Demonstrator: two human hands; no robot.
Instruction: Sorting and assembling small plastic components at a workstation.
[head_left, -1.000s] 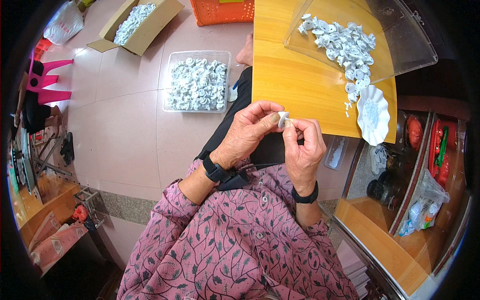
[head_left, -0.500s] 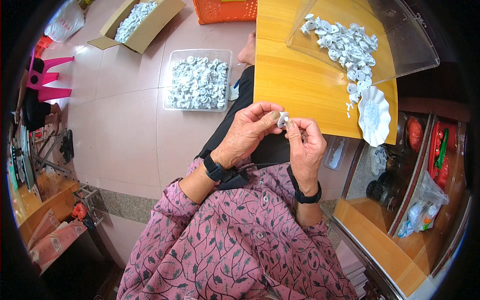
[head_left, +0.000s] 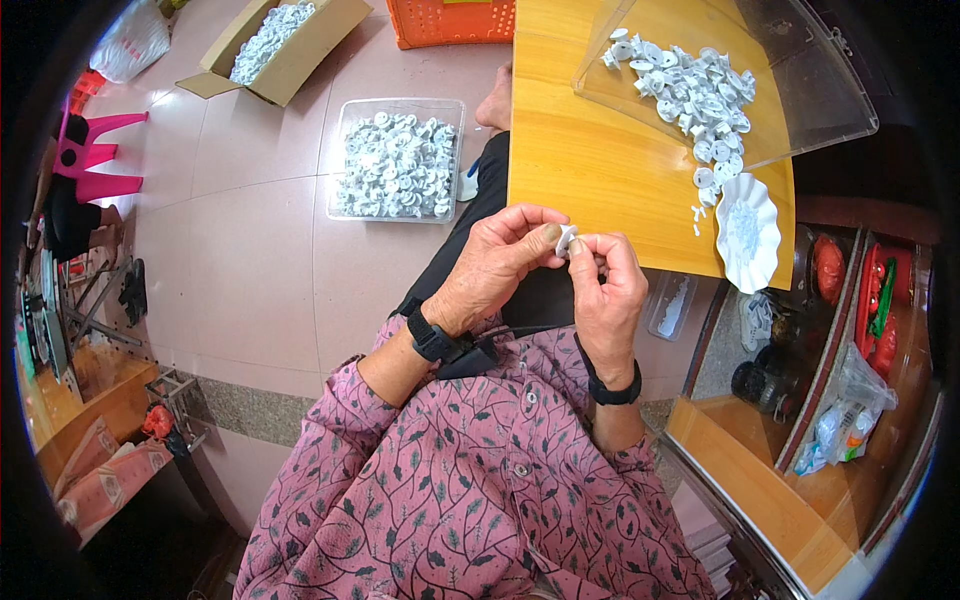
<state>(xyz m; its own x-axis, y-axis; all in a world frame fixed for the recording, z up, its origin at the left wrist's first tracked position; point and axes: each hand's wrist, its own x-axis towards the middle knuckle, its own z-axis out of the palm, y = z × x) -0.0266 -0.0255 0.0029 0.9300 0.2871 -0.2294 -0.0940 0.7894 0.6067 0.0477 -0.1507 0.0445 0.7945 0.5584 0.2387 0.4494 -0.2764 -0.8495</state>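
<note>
A pink shirt (head_left: 480, 470) printed with dark leaves filled the bottom of the frame, and a black band circled each wrist. Just above, at the centre, the left hand (head_left: 495, 260) pinched a small white piece (head_left: 563, 240) between thumb and forefinger, its round disc facing partly sideways. The right hand (head_left: 610, 280) met it from the other side, thumb and forefinger pinching at its right edge; the tips hid whether a smaller bit lay between them.

Right of centre, beyond the hands, stood a yellow wooden table (head_left: 590, 150). Near its lower right corner sat a white scalloped dish (head_left: 764, 265) holding tiny pale bits, with a few small white pegs (head_left: 697, 220) just beside it. A heap of white parts (head_left: 705, 95) ran up from the dish into a clear container (head_left: 825, 110) at the upper right.

On the tiled floor, above and left of the hands, a clear square tub (head_left: 385, 219) was full of similar white parts. Farther off, at the upper left, an open cardboard box (head_left: 315, 55) held more, and an orange crate (head_left: 450, 28) showed at the top edge.
</note>
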